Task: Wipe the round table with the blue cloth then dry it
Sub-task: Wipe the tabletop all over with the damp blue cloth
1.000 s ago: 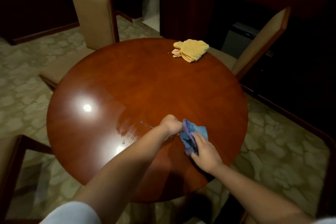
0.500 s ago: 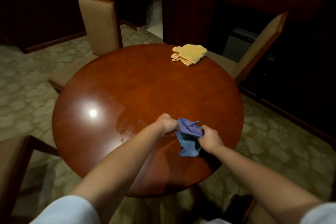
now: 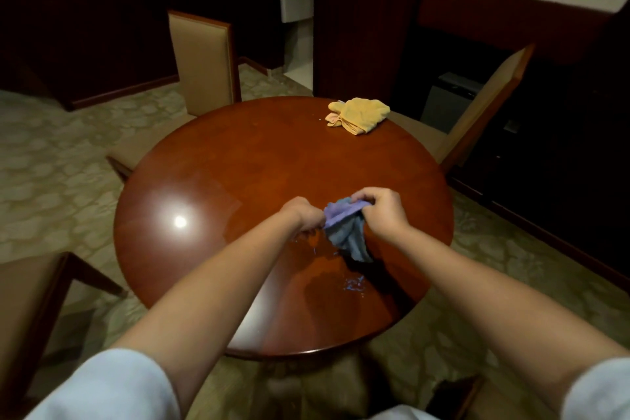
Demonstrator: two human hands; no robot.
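Both hands pinch the blue cloth (image 3: pixel 347 232) w/ closed fingers: left hand (image 3: pixel 303 218) & right hand (image 3: pixel 381 211) at its top edge, rest dangling below them over round table (image 3: pixel 238 181). Yellow cloth (image 3: pixel 359 114) well beyond right hand.

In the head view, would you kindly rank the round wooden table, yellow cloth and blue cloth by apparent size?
1. Round wooden table, largest by far.
2. Yellow cloth and blue cloth: look alike; the blue one is bunched and nearer, so unranked.

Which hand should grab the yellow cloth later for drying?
Probably the right hand: the yellow cloth lies at the table's far right edge, on its side. Both hands grip the blue cloth now.
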